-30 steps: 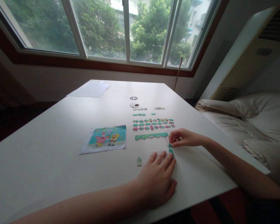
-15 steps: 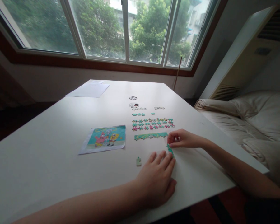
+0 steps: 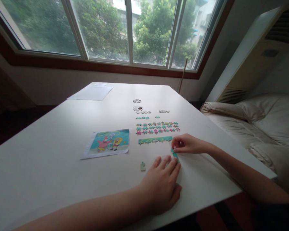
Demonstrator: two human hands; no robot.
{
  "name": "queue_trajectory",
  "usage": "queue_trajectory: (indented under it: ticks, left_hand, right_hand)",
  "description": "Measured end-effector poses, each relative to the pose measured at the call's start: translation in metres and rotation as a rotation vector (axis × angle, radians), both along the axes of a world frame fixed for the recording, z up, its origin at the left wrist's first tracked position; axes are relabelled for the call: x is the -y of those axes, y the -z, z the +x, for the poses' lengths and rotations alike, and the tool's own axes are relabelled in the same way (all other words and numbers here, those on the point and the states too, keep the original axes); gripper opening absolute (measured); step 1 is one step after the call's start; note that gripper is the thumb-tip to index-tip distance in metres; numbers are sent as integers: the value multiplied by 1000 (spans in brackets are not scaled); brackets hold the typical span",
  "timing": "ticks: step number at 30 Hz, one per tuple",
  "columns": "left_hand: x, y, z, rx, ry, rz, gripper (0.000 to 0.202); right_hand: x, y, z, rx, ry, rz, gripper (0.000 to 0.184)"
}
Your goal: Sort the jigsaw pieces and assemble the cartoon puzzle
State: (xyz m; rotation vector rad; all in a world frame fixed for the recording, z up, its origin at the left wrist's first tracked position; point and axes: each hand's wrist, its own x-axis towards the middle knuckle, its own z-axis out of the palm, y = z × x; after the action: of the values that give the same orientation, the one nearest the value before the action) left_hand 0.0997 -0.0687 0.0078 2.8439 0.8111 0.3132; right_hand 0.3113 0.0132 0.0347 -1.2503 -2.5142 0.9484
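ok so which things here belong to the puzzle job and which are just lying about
Belong:
joined green strip
short green side section
rows of loose pieces
lone pale piece
cartoon picture, likely the reference

Probably lying about:
white paper, far left
two round items, use unclear

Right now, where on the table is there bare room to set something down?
Bare table lies left of the printed picture, between it and the far paper, and right of the puzzle rows toward the sofa. Crowded: from the round discs through the puzzle rows and long strip to the short strip at the left hand and right hand.
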Motion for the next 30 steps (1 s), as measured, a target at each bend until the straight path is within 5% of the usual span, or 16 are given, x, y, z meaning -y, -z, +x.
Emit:
queue_trajectory:
  ticks: [19,30]
  left_hand:
    - [0,-1,0,7,1,-18,52]
    - [0,-4,-1,12,3,-59,53]
  right_hand:
    - [-8,0,2,10,-60,33,24]
    - [-127,2,-10,139,212,291,19]
